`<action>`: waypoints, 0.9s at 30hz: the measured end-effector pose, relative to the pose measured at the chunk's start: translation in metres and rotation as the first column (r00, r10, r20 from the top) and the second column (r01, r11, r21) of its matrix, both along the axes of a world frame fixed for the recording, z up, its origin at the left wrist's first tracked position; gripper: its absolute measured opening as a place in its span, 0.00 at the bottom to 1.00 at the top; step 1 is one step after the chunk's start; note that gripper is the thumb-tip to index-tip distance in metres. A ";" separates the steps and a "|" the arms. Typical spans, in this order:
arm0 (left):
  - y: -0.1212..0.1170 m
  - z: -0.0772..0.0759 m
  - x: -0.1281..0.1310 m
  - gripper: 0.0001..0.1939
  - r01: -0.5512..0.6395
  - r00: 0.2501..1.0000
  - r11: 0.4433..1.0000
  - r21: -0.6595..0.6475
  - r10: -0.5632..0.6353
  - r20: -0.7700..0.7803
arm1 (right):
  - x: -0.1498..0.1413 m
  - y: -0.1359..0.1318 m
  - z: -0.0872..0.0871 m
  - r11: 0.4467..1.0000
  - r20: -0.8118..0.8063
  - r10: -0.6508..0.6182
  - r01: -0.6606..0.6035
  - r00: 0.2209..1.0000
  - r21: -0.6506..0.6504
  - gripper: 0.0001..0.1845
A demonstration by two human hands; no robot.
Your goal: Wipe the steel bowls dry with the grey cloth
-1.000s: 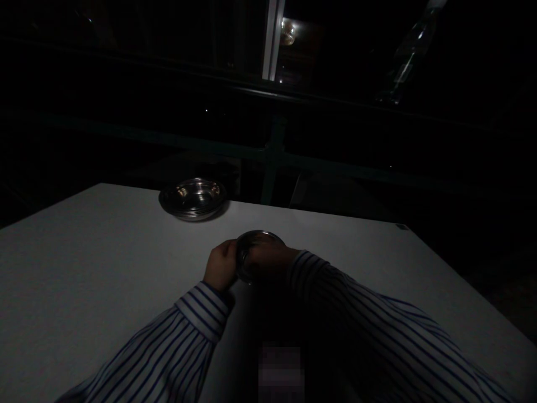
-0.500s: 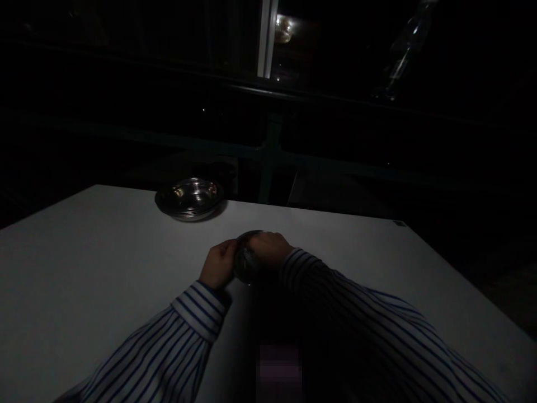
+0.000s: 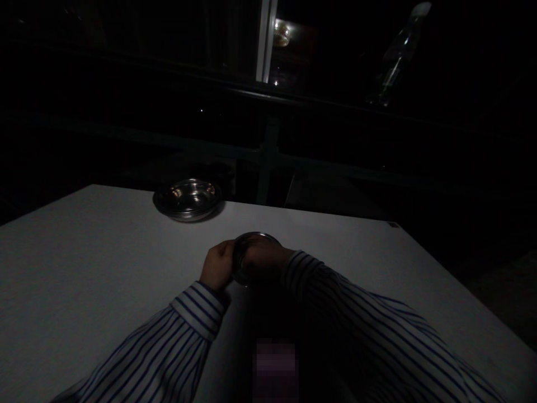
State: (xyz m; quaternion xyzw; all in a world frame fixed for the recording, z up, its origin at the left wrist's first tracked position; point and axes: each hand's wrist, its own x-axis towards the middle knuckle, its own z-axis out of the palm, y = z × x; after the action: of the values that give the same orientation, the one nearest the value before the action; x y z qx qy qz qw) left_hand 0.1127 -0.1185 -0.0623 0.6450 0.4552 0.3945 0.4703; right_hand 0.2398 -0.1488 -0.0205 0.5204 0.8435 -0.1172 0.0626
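The scene is very dark. Both my hands hold a small steel bowl (image 3: 257, 240) tilted up off the white table (image 3: 84, 268) in front of me. My left hand (image 3: 217, 266) is curled around the bowl's left rim. My right hand (image 3: 264, 262) is in shadow and closed on the bowl's lower right side, its fingers hard to make out. Both arms wear blue-striped white sleeves.
A stack of shallow steel bowls (image 3: 187, 199) stands at the table's far edge, left of centre. Beyond the table runs a dark railing (image 3: 268, 157). A lit pale post (image 3: 263, 39) and a faint bottle shape (image 3: 396, 53) show in the dark background.
My right hand moved up over the bowl's rim half a second ago and has dropped back below it, so the rim shows again. My left hand stayed on the rim.
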 end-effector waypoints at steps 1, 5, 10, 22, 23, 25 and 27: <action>0.000 0.000 0.000 0.19 0.013 1.000 1.000 -0.018 -0.013 0.010 | 0.000 -0.001 0.001 0.999 0.010 -0.032 0.032 0.999 0.020 0.12; 0.000 0.001 -0.002 0.20 0.059 0.997 0.998 -0.031 -0.058 0.045 | -0.001 -0.004 0.007 0.976 0.059 -0.190 0.182 0.980 0.116 0.15; 0.002 -0.002 -0.001 0.20 0.082 0.995 0.995 -0.051 -0.079 0.059 | 0.001 -0.002 0.010 0.936 0.111 -0.329 0.308 0.938 0.172 0.15; 0.004 -0.001 -0.001 0.18 -0.022 1.000 1.000 -0.016 0.023 0.008 | -0.005 0.000 0.008 0.998 0.063 -0.021 0.018 0.998 0.055 0.13; 0.004 0.000 -0.002 0.18 -0.024 1.000 1.000 -0.015 0.024 0.008 | -0.007 0.000 0.006 0.999 0.056 0.022 -0.024 0.998 0.034 0.12; 0.004 0.002 -0.003 0.17 -0.017 1.000 1.000 -0.025 0.017 0.011 | -0.007 -0.001 0.004 0.997 0.045 0.078 -0.078 0.996 0.001 0.11; 0.003 0.003 -0.003 0.17 -0.007 1.000 0.999 -0.046 0.008 0.027 | -0.004 -0.001 0.000 0.995 0.029 0.101 -0.101 0.994 -0.019 0.09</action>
State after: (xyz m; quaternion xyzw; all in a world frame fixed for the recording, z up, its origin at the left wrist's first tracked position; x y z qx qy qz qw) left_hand 0.1101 -0.1151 -0.0593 0.6268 0.4603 0.3943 0.4896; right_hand 0.2360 -0.1495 -0.0202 0.4782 0.8666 -0.1136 0.0857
